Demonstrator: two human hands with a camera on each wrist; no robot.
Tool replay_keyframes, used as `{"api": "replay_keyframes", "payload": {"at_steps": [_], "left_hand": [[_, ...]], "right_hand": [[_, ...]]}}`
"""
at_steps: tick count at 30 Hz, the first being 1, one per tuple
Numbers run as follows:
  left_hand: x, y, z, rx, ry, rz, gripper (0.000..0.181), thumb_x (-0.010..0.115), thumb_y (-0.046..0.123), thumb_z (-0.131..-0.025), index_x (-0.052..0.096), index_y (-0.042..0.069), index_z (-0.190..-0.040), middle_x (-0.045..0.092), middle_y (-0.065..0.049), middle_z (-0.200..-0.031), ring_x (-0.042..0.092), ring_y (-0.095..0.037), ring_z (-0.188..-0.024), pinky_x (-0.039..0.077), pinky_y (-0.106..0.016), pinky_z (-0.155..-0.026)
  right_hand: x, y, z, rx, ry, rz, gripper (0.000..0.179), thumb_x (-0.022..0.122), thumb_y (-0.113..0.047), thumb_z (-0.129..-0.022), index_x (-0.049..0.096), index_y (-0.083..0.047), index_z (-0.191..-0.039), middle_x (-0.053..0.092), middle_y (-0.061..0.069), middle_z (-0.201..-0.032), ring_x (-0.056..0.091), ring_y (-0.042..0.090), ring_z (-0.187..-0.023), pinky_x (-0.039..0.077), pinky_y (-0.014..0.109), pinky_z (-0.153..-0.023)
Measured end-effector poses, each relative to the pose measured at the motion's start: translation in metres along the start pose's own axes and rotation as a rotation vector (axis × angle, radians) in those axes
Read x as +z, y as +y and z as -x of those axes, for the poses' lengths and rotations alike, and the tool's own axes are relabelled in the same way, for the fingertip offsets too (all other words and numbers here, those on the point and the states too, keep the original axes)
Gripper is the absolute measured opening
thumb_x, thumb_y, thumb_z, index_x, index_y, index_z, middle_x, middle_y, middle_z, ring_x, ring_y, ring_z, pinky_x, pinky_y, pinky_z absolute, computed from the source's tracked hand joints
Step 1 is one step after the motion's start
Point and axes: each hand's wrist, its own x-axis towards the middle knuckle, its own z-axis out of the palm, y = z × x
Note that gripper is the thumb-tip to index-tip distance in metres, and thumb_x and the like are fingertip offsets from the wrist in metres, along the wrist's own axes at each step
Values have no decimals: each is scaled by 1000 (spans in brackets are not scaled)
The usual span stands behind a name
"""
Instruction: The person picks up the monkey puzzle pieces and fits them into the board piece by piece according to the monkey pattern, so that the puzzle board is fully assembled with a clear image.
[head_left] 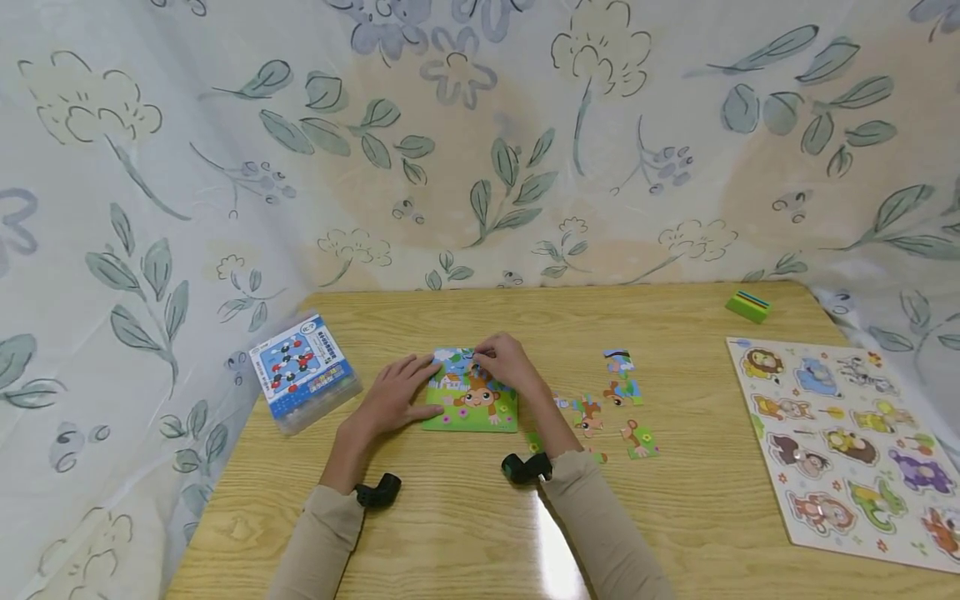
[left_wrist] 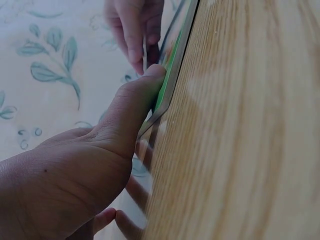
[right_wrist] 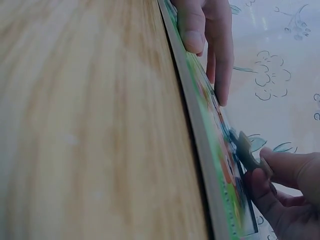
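A square monkey jigsaw board (head_left: pixel 457 419) lies on the table. My left hand (head_left: pixel 393 398) rests at its left side with fingers spread; in the left wrist view, the thumb (left_wrist: pixel 132 97) presses on the board's edge. Over the upper right part of the board is my right hand (head_left: pixel 508 365). Thumb and fingers of that hand pinch a puzzle piece (right_wrist: pixel 248 154), tilted on edge close above the board in the right wrist view. Several loose monkey puzzle pieces (head_left: pixel 590 414) lie right of the board, partly hidden by the right forearm.
At the left stands a boxed molecule model set (head_left: pixel 303 367). A large wooden animal puzzle (head_left: pixel 825 429) covers the right side of the table. A small green block with coloured strips (head_left: pixel 748 306) sits at the back right. Floral cloth (head_left: pixel 487 150) hangs behind the table.
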Motion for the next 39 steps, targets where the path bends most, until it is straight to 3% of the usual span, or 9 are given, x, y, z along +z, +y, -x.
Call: {"api": "replay_keyframes", "payload": {"at_steps": [2, 7, 11, 15, 21, 28, 39], "left_hand": [[0, 0, 0, -2, -4, -3, 77, 64, 54, -88, 37, 19, -151, 31, -7, -159, 24, -38, -147, 22, -61, -115], [2, -2, 0, -8, -11, -10, 78, 63, 55, -88, 35, 21, -152, 30, -6, -160, 24, -37, -148, 21, -60, -116], [2, -3, -1, -5, -5, -13, 78, 63, 55, -88, 36, 20, -152, 30, -6, -159, 24, -38, -147, 22, -61, -115], [2, -3, -1, -4, -4, -13, 78, 63, 55, -88, 36, 20, -152, 30, -6, -159, 24, -38, -147, 22, -60, -115], [0, -2, 0, -5, -10, -17, 78, 63, 55, -88, 35, 20, -152, 30, -6, -159, 24, -38, -147, 22, -60, -115], [-1, 0, 0, 0, -3, -8, 77, 64, 53, -88, 36, 19, -152, 31, -6, -159, 25, -38, -147, 22, -61, -115], [1, -1, 1, 12, 19, -4, 77, 67, 50, -88, 38, 17, -151, 33, -8, -158, 26, -39, -146, 23, -62, -114]], "right_hand": [[0, 0, 0, -14, -23, 10, 25, 62, -16, -96, 72, 2, -108, 59, 18, -116, 57, 30, -106, 52, 41, -88], [-3, -1, 1, -9, -107, 42, 40, 66, -22, -94, 64, 4, -123, 52, 20, -131, 52, 32, -117, 49, 44, -95], [-5, -2, 3, 2, -139, 54, 46, 68, -21, -92, 60, 4, -130, 51, 18, -129, 53, 29, -112, 50, 39, -90], [-5, -5, 5, 5, -129, 44, 43, 67, -20, -93, 61, 4, -128, 52, 16, -124, 53, 26, -105, 49, 37, -83], [-1, -7, 4, 5, -89, 89, 40, 67, -22, -93, 64, 0, -127, 55, 14, -124, 55, 26, -105, 49, 37, -85], [1, -7, 6, -49, -50, 187, 32, 69, -22, -91, 71, -3, -117, 58, 14, -118, 53, 29, -108, 50, 38, -85], [4, -8, 7, -91, -39, 240, 31, 68, -19, -92, 71, -3, -118, 57, 12, -110, 51, 25, -99, 45, 32, -76]]}}
